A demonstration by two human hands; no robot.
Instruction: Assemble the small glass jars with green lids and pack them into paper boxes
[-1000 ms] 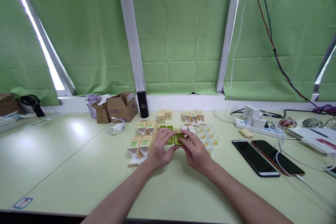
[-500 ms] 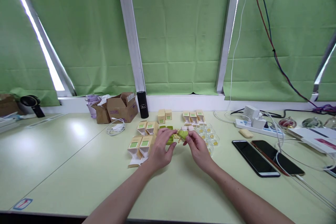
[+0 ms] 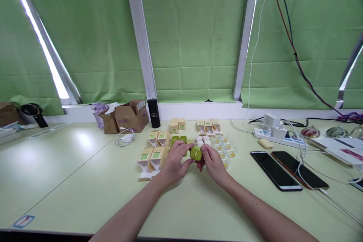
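Note:
A small rounded olive-green case point(image 3: 196, 153) with a pale mark on its face is held between both hands above the table. My left hand point(image 3: 176, 160) pinches its left side between thumb and fingers. My right hand point(image 3: 214, 162) grips its right side, fingertips curled underneath. Behind my left fingers stand several green cases point(image 3: 183, 138), partly hidden. Small pale pink-white blocks point(image 3: 203, 140) lie just past the held case. To the right are clear plastic cups point(image 3: 231, 151) with yellow spots inside. Opened cartons with green labels point(image 3: 156, 155) stand left of my left hand.
More small cartons stand at the back point(image 3: 177, 124). Two phones point(image 3: 276, 171) and a power strip point(image 3: 256, 134) with cables lie to the right. A cardboard box point(image 3: 132, 117), a black tumbler point(image 3: 154, 113) and a coiled white cable point(image 3: 124, 138) are at the back left.
The green piece in my fingers has turned and come slightly lower and nearer, now showing a rounded face with a pale mark. My left thumb and fingers have closed onto it.

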